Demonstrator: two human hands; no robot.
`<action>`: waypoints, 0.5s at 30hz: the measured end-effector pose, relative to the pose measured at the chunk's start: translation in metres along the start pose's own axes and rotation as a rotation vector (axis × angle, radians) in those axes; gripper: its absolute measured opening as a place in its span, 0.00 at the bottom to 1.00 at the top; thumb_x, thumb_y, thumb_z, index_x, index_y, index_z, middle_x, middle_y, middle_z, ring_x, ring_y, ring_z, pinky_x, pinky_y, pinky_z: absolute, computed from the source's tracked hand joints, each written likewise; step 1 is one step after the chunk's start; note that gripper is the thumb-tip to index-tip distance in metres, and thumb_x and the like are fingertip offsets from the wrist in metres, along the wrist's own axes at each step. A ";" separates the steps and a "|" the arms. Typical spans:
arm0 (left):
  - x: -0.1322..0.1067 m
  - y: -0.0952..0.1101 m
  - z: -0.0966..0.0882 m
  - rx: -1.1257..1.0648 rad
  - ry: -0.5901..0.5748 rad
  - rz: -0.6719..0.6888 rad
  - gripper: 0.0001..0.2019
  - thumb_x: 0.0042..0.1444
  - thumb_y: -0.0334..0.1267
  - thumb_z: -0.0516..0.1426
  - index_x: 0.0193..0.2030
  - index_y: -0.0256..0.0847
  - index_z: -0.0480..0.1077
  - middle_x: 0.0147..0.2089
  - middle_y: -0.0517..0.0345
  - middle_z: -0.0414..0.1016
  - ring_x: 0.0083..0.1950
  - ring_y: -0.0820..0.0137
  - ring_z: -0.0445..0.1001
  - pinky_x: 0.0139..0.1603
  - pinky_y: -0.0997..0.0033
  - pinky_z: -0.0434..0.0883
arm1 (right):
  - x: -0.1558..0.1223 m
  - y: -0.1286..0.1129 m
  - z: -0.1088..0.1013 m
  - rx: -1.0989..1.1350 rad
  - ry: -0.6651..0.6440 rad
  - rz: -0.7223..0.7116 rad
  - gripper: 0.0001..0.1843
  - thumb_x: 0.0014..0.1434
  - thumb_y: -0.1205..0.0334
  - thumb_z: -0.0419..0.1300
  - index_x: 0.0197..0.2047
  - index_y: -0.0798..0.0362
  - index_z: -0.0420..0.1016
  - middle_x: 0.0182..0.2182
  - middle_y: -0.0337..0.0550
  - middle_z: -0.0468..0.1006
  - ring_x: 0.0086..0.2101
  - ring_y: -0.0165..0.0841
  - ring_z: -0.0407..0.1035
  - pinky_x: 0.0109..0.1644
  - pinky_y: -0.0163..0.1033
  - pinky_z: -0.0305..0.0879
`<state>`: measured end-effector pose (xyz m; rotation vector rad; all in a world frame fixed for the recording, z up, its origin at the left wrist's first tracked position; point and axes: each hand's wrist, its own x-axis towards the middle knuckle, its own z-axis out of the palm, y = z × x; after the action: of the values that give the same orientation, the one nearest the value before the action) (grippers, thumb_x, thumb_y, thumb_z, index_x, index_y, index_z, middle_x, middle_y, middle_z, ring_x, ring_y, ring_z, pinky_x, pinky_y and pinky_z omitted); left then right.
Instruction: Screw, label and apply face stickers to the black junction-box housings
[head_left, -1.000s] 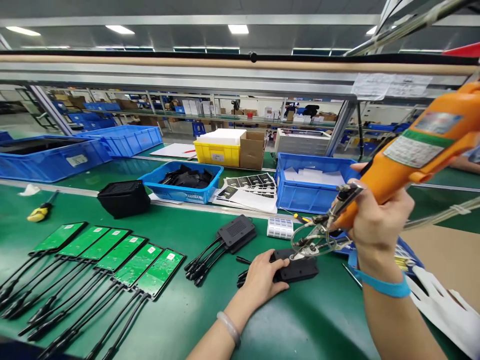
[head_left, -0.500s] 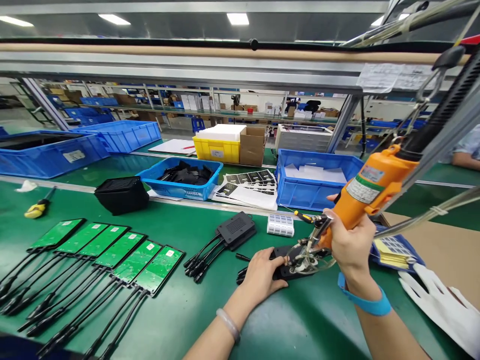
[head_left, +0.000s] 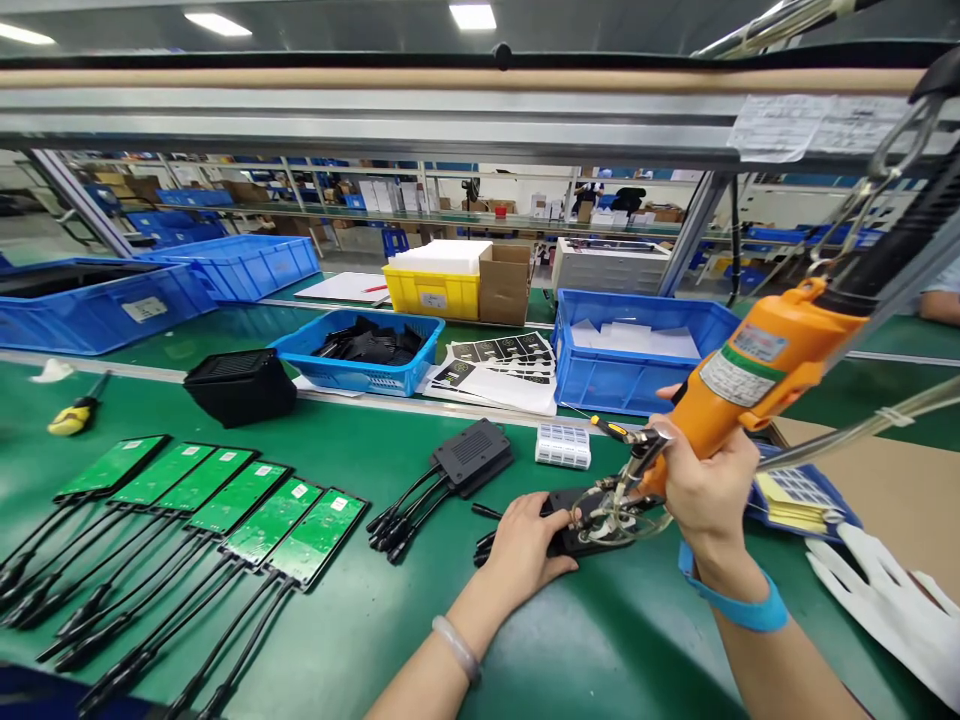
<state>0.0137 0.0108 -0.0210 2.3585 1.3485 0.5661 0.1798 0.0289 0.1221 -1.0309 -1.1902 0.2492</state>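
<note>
My left hand point(head_left: 525, 542) holds a flat black case point(head_left: 583, 543), partly hidden from me; my right hand point(head_left: 709, 485) grips the driver point(head_left: 750, 360)

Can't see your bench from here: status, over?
Left hand on black box. Right hand gripping orange power tool. Tool's metal head over box, partly hiding it.
</note>
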 end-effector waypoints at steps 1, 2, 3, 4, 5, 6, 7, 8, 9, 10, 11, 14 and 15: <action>0.000 0.000 0.000 0.000 0.001 0.002 0.33 0.42 0.46 0.73 0.57 0.52 0.73 0.57 0.47 0.72 0.58 0.51 0.72 0.59 0.52 0.70 | -0.001 0.000 0.000 -0.002 0.012 -0.009 0.10 0.49 0.57 0.67 0.35 0.51 0.75 0.26 0.39 0.73 0.22 0.31 0.65 0.21 0.36 0.63; 0.000 0.000 0.000 0.001 0.002 0.004 0.33 0.42 0.45 0.73 0.57 0.52 0.73 0.57 0.47 0.72 0.58 0.51 0.72 0.59 0.52 0.70 | -0.002 0.000 0.001 -0.002 0.021 -0.012 0.10 0.49 0.57 0.67 0.35 0.51 0.75 0.26 0.40 0.73 0.22 0.32 0.66 0.21 0.36 0.63; 0.000 0.000 0.000 0.001 0.003 0.005 0.33 0.42 0.45 0.73 0.57 0.52 0.73 0.57 0.46 0.72 0.58 0.51 0.71 0.59 0.51 0.70 | -0.003 0.000 0.001 0.001 0.028 -0.008 0.10 0.49 0.58 0.67 0.34 0.50 0.75 0.26 0.40 0.73 0.22 0.32 0.66 0.21 0.36 0.63; 0.000 0.000 0.001 0.002 0.003 0.004 0.34 0.41 0.45 0.73 0.57 0.52 0.73 0.57 0.46 0.71 0.59 0.50 0.71 0.60 0.51 0.70 | -0.005 0.000 0.002 0.006 0.029 0.000 0.09 0.49 0.58 0.67 0.34 0.50 0.75 0.26 0.40 0.73 0.22 0.32 0.65 0.20 0.36 0.63; 0.000 0.000 0.002 0.002 0.003 0.002 0.34 0.41 0.45 0.73 0.57 0.52 0.73 0.57 0.46 0.71 0.58 0.50 0.71 0.60 0.50 0.70 | -0.007 0.001 0.002 0.011 0.025 0.009 0.09 0.49 0.58 0.67 0.34 0.50 0.75 0.25 0.40 0.73 0.22 0.32 0.65 0.20 0.36 0.63; 0.000 -0.001 0.002 0.001 0.003 -0.001 0.34 0.41 0.46 0.73 0.57 0.52 0.73 0.56 0.47 0.72 0.58 0.50 0.71 0.59 0.50 0.70 | -0.009 0.002 0.003 0.019 0.021 0.019 0.09 0.49 0.58 0.67 0.34 0.51 0.75 0.25 0.40 0.73 0.22 0.32 0.65 0.20 0.36 0.63; 0.001 -0.001 0.003 0.000 0.003 -0.004 0.34 0.40 0.46 0.73 0.57 0.53 0.73 0.56 0.47 0.72 0.58 0.50 0.72 0.59 0.50 0.70 | -0.011 0.002 0.003 0.029 0.020 0.027 0.09 0.49 0.58 0.67 0.34 0.50 0.75 0.26 0.40 0.73 0.22 0.31 0.65 0.20 0.36 0.63; 0.001 -0.002 0.004 -0.001 0.003 -0.006 0.34 0.41 0.46 0.73 0.57 0.53 0.73 0.56 0.48 0.72 0.58 0.50 0.72 0.59 0.50 0.70 | -0.014 0.003 0.003 0.039 0.022 0.033 0.10 0.49 0.57 0.68 0.35 0.50 0.75 0.26 0.41 0.73 0.22 0.31 0.65 0.19 0.36 0.63; 0.001 -0.002 0.005 -0.003 0.003 -0.008 0.34 0.41 0.46 0.73 0.57 0.53 0.73 0.56 0.48 0.72 0.58 0.51 0.72 0.59 0.50 0.70 | -0.017 0.005 0.003 0.045 0.025 0.036 0.10 0.50 0.57 0.68 0.35 0.50 0.75 0.28 0.41 0.73 0.22 0.31 0.66 0.20 0.36 0.64; 0.001 -0.003 0.005 -0.004 0.004 -0.010 0.34 0.41 0.46 0.73 0.57 0.53 0.73 0.56 0.48 0.72 0.58 0.51 0.72 0.59 0.50 0.70 | -0.020 0.006 0.003 0.045 0.033 0.027 0.11 0.50 0.57 0.68 0.35 0.50 0.75 0.29 0.42 0.74 0.23 0.32 0.67 0.21 0.37 0.65; 0.001 -0.003 0.006 -0.005 0.005 -0.011 0.33 0.41 0.46 0.73 0.57 0.53 0.73 0.56 0.48 0.72 0.58 0.50 0.72 0.59 0.50 0.70 | -0.022 0.008 0.002 0.043 0.039 0.015 0.10 0.50 0.57 0.68 0.35 0.50 0.75 0.30 0.43 0.74 0.24 0.32 0.67 0.22 0.38 0.66; 0.001 -0.003 0.007 -0.010 0.007 -0.007 0.31 0.42 0.45 0.73 0.56 0.51 0.74 0.57 0.46 0.72 0.58 0.50 0.72 0.58 0.51 0.71 | -0.027 0.012 -0.003 0.056 0.008 -0.024 0.10 0.52 0.56 0.68 0.34 0.51 0.74 0.29 0.44 0.74 0.24 0.35 0.69 0.25 0.41 0.68; 0.001 -0.003 0.007 -0.012 0.006 -0.004 0.31 0.43 0.44 0.73 0.56 0.51 0.74 0.57 0.46 0.72 0.58 0.50 0.72 0.58 0.51 0.71 | -0.026 0.013 -0.005 0.066 -0.009 -0.025 0.10 0.52 0.55 0.68 0.34 0.51 0.74 0.27 0.43 0.74 0.23 0.35 0.69 0.24 0.42 0.68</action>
<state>0.0154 0.0129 -0.0285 2.3459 1.3481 0.5795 0.1777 0.0164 0.0958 -0.9577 -1.1952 0.2717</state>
